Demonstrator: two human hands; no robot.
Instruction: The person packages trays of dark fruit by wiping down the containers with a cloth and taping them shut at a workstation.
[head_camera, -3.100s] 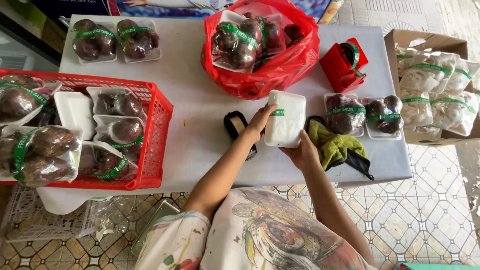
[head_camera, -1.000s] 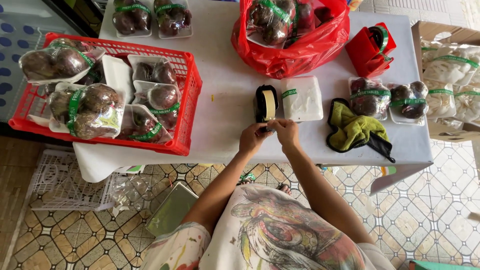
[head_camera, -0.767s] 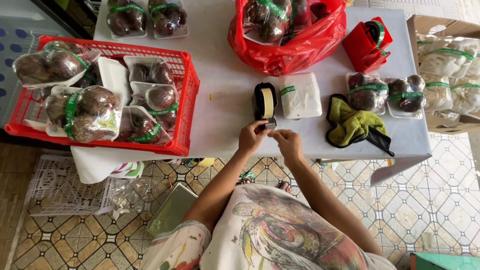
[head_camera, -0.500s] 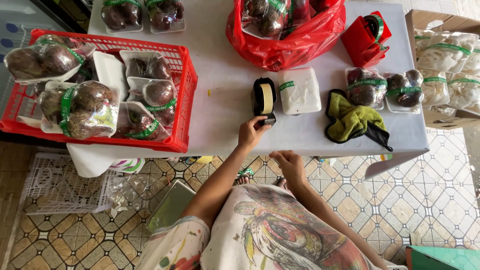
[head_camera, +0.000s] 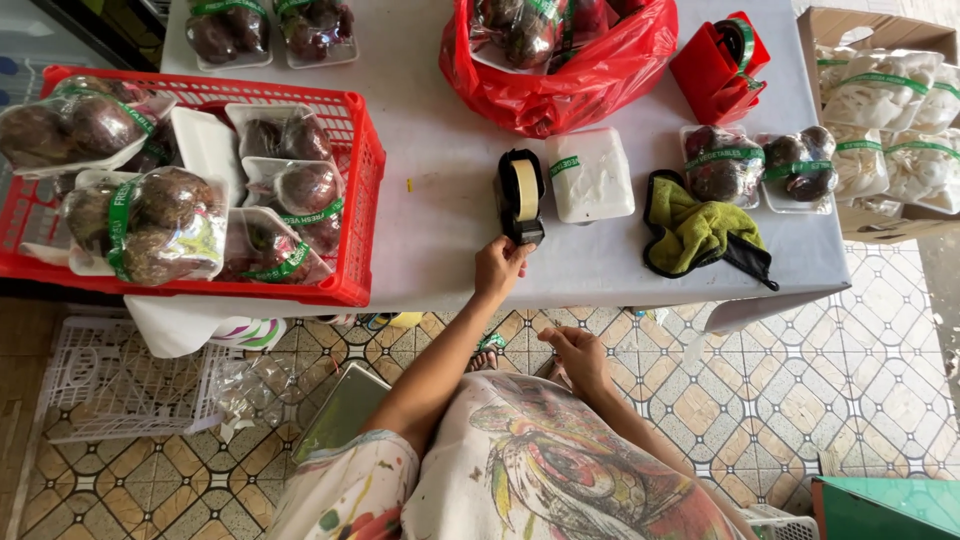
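Patterned floor tiles (head_camera: 800, 380) are seen below a white table (head_camera: 440, 180), on which packed produce is spread out. At the table's near edge a black tape dispenser (head_camera: 521, 195) with a pale roll stands upright, and the left hand (head_camera: 497, 266) is laid against its near end, the fingers (head_camera: 520, 252) curled together and touching the dispenser's base; whether they actually clamp it cannot be told. The right hand (head_camera: 573, 350) is held off the table, low over the person's lap, with the fingers (head_camera: 552, 336) drawn together as if pinched on something very small; what lies between them, if anything, is too small to be made out. Just beside the dispenser, on its right, a white foam tray (head_camera: 592, 178) banded with green tape is lying flat, apart from both hands. Further right a crumpled yellow-green cloth (head_camera: 695, 225) is seen, and beyond it two wrapped trays of dark round fruit (head_camera: 760, 165). A red plastic bag (head_camera: 560, 60) filled with similar packs is set at the far side of the table, with a red tape dispenser (head_camera: 722, 62) near it. On the left a red crate (head_camera: 340, 200) is loaded with more wrapped fruit packs. A cardboard box (head_camera: 880, 90) holding pale wrapped packs is placed at the right end.
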